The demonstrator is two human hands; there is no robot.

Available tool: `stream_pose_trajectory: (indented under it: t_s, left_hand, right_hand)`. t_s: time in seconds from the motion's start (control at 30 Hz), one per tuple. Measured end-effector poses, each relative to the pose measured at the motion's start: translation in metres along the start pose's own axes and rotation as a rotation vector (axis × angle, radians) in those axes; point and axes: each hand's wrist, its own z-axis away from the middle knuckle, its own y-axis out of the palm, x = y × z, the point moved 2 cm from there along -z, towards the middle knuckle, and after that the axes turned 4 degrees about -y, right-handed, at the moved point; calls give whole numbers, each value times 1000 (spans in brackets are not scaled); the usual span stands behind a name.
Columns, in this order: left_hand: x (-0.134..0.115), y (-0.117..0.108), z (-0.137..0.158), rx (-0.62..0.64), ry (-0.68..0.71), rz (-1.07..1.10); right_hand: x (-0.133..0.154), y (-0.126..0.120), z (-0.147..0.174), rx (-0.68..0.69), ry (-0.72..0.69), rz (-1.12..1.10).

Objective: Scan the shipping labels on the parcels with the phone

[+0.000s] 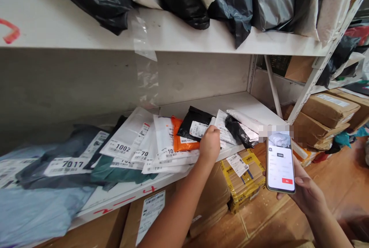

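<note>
Packets (161,140) lie overlapping along the shelf (250,104), and from where I stand trouble could start at the left hand (210,142). A careless tug there might drag the black packet (192,116) off the orange packet (176,127) it rests on. A sideways knock might tip the black bag (236,130), to that hand's right, over the shelf's front edge, since its near end juts past it. The phone (279,161) could drop too if its one-handed grip slackened.

As for where things lie, the black packet is just beyond the left hand and to its left, with the orange one partly underneath. A white packet (225,128) sits just to the hand's right. The left fingers are curled in, but the knuckles hide their tips, so I can't tell what, if anything, they pinch. The right hand (307,184), well apart from the left, is wrapped round the phone, its lit screen facing the holder. Low between both hands stands a yellow-taped box (229,165).
</note>
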Motion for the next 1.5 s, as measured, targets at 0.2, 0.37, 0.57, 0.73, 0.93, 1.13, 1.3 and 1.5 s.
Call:
stream_pose_trajectory:
  t_s: [0.2,0.37,0.57,0.73,0.93,1.13,1.3,1.5]
  left_hand:
    - [-28,27,27,-156,236,-30]
    - [-43,43,33,-215,230,-154]
    - [-41,42,12,-152,370,-205]
    - [-52,42,14,-203,415,-195]
    - [-61,46,16,-147,387,-189]
    - [-57,55,30,-125,333,-171]
    - [-41,61,57,-203,393,-98]
    - [-18,80,67,-235,391,-25]
  right_hand:
    - [-4,7,-3,14,15,-35]
    - [-4,6,-4,26,18,-2]
    - [-4,-6,-4,28,16,9]
    - [-4,-8,-2,0,31,21]
    - [-5,-7,1,-20,52,21]
    - [-10,-8,-2,-15,18,-8]
    - [-16,-1,-14,53,91,-23]
    - [-48,36,-40,112,107,-127]
